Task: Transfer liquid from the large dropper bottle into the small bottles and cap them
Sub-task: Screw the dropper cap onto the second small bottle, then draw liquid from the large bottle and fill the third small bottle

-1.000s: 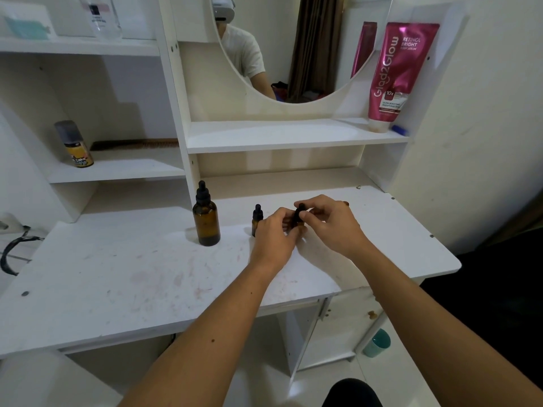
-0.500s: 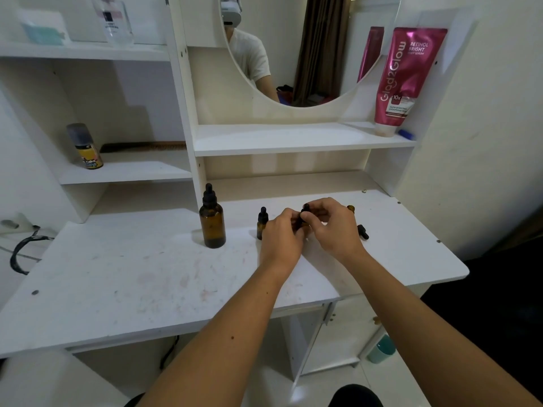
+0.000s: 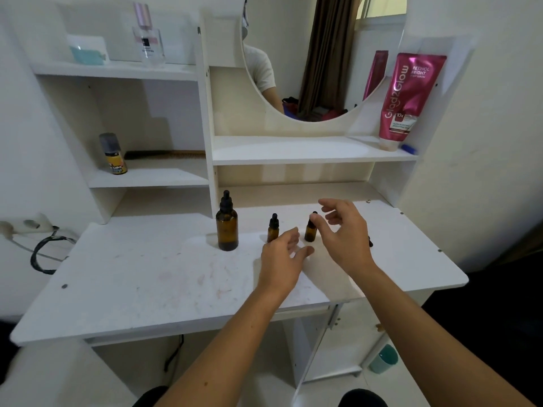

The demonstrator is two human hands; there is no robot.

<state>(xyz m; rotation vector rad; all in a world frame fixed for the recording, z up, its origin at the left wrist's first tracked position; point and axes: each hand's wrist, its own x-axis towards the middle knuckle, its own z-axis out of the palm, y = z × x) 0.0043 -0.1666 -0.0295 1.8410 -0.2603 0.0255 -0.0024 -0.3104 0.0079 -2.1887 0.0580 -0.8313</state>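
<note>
The large amber dropper bottle (image 3: 226,223) stands capped on the white desk (image 3: 147,277). To its right stand two small amber bottles with black dropper caps: one (image 3: 273,229) just beyond my left hand, the other (image 3: 311,229) between my hands. My left hand (image 3: 280,259) hovers open just in front of them, holding nothing. My right hand (image 3: 345,233) is open to the right of the second small bottle, fingers spread and apart from its cap. A small black cap (image 3: 370,242) peeks out behind my right hand; anything else there is hidden.
A pink tube (image 3: 407,98) leans on the shelf under the round mirror (image 3: 311,63). A small spray can (image 3: 113,155) and a comb (image 3: 164,155) sit on the left shelf, a perfume bottle (image 3: 147,36) above. Cables (image 3: 44,254) hang at the desk's left end.
Both hands were closed on a small bottle and its cap. That bottle now stands capped on the desk, and both hands have opened and drawn away from it.
</note>
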